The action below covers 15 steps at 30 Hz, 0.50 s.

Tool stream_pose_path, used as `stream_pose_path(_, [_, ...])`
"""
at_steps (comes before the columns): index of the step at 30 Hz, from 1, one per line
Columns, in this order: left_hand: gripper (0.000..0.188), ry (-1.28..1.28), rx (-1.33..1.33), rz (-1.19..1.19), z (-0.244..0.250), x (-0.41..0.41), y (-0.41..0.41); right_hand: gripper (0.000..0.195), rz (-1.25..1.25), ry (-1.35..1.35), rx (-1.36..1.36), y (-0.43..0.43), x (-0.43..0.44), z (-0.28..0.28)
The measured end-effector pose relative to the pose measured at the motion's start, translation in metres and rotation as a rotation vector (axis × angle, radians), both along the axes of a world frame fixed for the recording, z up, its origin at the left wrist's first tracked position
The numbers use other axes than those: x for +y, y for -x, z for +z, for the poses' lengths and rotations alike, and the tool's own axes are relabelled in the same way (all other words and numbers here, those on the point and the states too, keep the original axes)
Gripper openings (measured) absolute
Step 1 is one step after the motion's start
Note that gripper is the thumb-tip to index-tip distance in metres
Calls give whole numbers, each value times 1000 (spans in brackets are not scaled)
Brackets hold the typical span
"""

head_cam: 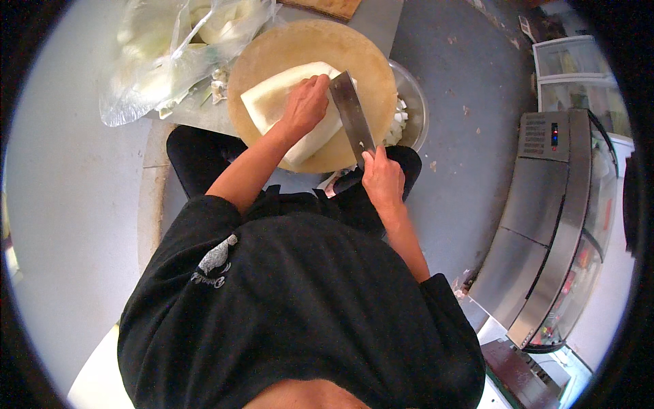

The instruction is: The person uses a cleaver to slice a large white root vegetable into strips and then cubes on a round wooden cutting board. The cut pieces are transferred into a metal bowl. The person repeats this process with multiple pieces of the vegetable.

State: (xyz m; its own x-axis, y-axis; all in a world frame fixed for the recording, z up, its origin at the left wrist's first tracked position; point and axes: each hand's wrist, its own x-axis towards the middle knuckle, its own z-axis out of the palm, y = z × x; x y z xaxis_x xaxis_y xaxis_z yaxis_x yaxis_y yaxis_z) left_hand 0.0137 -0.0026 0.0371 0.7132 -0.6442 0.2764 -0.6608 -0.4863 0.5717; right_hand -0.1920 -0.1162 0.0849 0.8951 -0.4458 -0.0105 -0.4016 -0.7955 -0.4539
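Note:
A large slab of pale, peeled vegetable flesh, likely winter melon [268, 99], lies on a round wooden chopping board [306, 41]. My left hand [307, 102] rests on top of it with curled fingers, holding it near its right end. In my right hand [384, 176] is the handle of a cleaver [352, 112]. Its broad blade points away from me, at the slab's right end, close to my left fingertips. The handle is mostly hidden by my fingers. Whether the edge has entered the flesh, I cannot tell.
Partly under the board's right side, a metal bowl [423, 102] holds white cut pieces [398, 122]. A clear plastic bag [153, 87] with large pale pieces lies at the upper left on a grey table [204, 115]. A steel display counter [531, 189] stands far right.

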Motion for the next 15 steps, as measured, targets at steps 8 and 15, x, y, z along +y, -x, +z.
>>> stream_pose_path(8, [21,-116,45,147,11,68,28,22,-51,-2,70,0,8,5])
stream_pose_path(15, [28,-130,3,87,40,104,50,25,-27,43,-8,5,5,-1])
